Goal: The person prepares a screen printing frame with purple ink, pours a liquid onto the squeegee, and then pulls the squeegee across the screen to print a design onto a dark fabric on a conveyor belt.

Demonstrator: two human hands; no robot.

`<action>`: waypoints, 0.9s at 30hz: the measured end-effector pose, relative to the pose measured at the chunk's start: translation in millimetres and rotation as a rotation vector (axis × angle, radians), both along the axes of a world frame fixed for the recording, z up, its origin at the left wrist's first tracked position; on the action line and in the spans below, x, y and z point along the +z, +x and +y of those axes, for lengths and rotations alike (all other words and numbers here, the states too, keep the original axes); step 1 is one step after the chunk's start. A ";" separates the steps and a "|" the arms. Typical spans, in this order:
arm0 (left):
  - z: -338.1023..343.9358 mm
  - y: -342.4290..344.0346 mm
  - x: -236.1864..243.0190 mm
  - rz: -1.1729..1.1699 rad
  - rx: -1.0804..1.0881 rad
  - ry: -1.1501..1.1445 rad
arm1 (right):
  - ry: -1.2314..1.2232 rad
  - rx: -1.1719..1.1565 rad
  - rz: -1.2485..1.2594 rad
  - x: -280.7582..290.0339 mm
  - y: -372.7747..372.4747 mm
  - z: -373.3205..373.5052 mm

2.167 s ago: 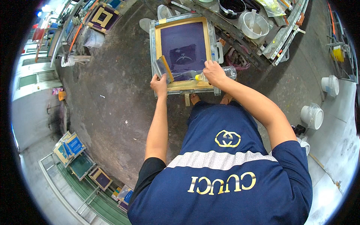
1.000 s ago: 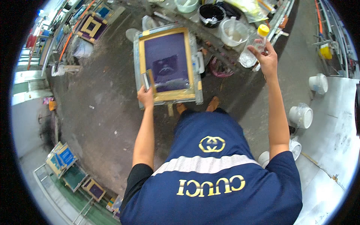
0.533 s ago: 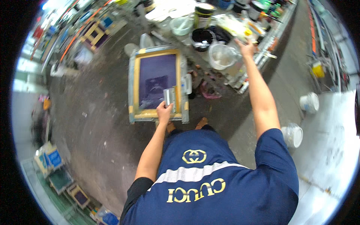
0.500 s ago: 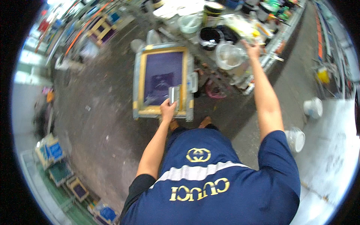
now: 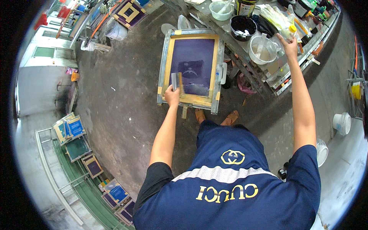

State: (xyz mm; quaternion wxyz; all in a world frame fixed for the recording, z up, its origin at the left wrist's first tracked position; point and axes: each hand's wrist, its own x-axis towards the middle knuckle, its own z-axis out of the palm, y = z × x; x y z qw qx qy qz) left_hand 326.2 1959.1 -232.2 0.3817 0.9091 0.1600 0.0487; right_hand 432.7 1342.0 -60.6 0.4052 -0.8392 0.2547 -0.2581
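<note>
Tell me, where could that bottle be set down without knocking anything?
Crowded: the bench under the right hand, packed with tubs and a black pot. Bare: floor left of the screen frame, and floor between bench and white bucket.

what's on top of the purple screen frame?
On the purple screen frame the left hand holds a squeegee against the mesh, beside a faint printed design. Whatever lies beneath the frame is covered.

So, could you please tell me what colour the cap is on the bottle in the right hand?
Yellow cap; the head view shows it.
</note>
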 end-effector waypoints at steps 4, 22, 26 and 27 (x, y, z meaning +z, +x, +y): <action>-41.3 -9.4 11.7 0.063 -0.111 -0.247 | -0.148 -0.156 -0.297 9.6 -31.7 -8.9; 60.4 -46.2 64.3 -0.312 -0.706 0.189 | 1.004 0.170 0.431 -210.9 -60.6 293.4; 102.2 -38.3 101.8 -0.339 -0.501 -0.047 | 0.868 0.138 0.401 -238.9 -60.0 304.8; 121.0 -31.6 108.9 -0.343 -0.464 -0.066 | 0.984 0.172 0.292 -234.9 -66.5 324.4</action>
